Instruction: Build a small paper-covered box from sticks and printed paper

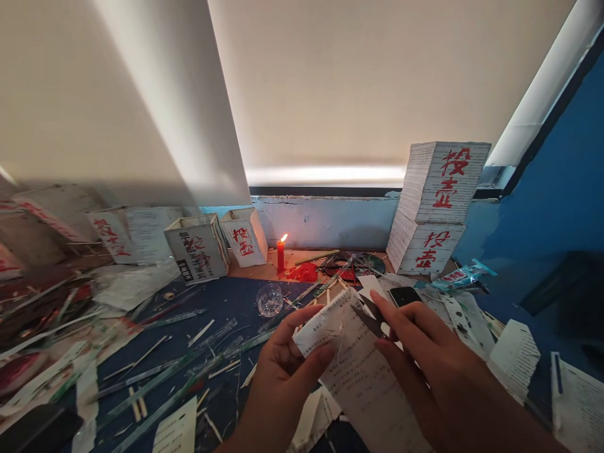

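Note:
A printed paper piece (363, 377) with thin wooden sticks at its upper end lies between my hands. My left hand (287, 371) pinches its upper left part, thumb on the near face and fingers behind. In my right hand (419, 358) is a pair of scissors (370, 316), held near the blades, which are parted and point left over the paper's upper edge. The scissors' handles are hidden by my fingers.
A lit red candle (280, 257) stands near the wall beside melted red wax (302, 272). Paper boxes (243, 242) with red characters stand left; two are stacked right (443, 182). A clear round container (270, 301), a tape roll, sticks and plastic strips (189, 377) litter the table.

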### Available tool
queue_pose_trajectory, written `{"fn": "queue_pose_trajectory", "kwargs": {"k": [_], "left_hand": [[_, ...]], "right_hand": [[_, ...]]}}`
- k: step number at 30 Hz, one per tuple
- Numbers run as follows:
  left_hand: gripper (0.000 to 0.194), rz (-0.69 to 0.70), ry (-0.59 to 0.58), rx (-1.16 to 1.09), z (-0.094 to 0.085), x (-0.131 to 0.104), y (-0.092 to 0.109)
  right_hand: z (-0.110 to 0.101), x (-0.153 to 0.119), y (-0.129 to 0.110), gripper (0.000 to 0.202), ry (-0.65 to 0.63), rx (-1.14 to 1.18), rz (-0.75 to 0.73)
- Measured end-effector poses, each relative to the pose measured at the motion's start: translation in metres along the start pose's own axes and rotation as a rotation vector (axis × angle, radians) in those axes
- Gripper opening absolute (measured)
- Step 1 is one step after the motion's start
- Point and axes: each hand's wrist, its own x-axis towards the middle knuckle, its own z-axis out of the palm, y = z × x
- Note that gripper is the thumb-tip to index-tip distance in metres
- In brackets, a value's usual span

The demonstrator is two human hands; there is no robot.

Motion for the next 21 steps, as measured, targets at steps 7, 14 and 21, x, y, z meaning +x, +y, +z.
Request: {"fn": "queue_pose_trajectory", "kwargs": {"k": [7,14,21], "left_hand": [[0.045,0.020,-0.017,-0.007,0.006,-0.001,0.005],[0.041,0.035,-0.033,0.005,0.010,-0.003,0.005],[0.042,0.079,-0.022,0.050,0.016,-0.005,0.008]], "right_hand": [[0.002,0.001,0.000,0.041,-0.002,0.078,0.009],[0.001,0.002,0.002,0.041,-0.017,0.118,0.016],[0.002,0.003,0.003,0.036,0.013,0.134,0.027]]}}
